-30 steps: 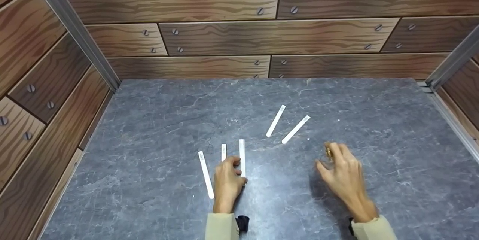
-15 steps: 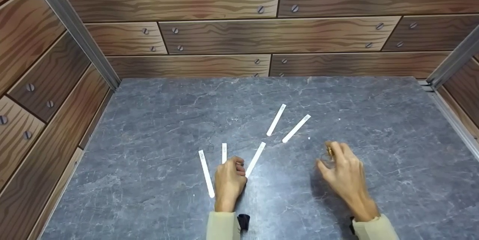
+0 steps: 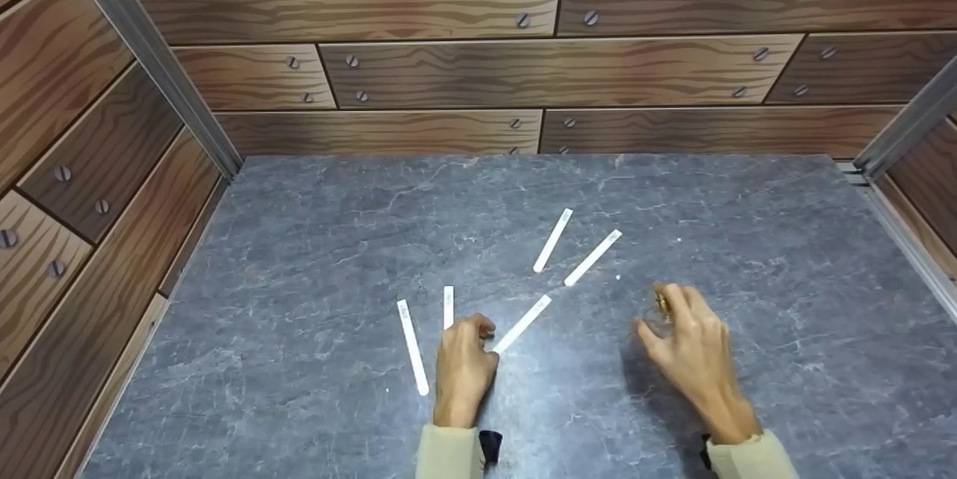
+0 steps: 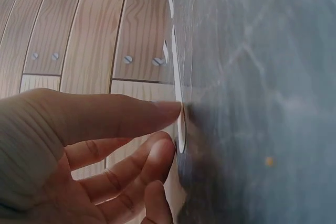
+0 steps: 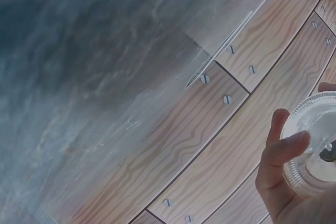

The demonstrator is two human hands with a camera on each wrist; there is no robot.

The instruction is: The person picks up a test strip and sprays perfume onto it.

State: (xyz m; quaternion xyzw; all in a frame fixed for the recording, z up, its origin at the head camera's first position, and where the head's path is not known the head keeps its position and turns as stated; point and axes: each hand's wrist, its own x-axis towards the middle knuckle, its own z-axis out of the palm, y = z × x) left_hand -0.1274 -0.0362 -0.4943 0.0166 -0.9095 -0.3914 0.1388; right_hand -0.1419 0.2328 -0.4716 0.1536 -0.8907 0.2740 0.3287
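My left hand (image 3: 465, 374) is low over the table beside a white strip (image 3: 523, 324), which slants away to the upper right. In the left wrist view the thumb touches this strip near its rounded end, with the other fingers bent below. Another white strip (image 3: 448, 307) is partly covered by the same hand, and one more strip (image 3: 413, 347) lies to its left. My right hand (image 3: 689, 348) grips a clear round container (image 5: 315, 119) with a ridged rim. Something small and dark shows inside it in the right wrist view; gold shows at the fingers in the head view.
Farther back on the grey marbled table (image 3: 336, 240) lie two more white strips, a left one (image 3: 553, 240) and a right one (image 3: 593, 257), both slanted. Small white marks on their ends are too small to read. Wood-patterned walls (image 3: 441, 75) enclose the back and sides.
The strip at my left hand has swung clockwise, its far end moving right from nearly straight ahead. My left hand has shifted slightly right. My right hand stays in place with the container.
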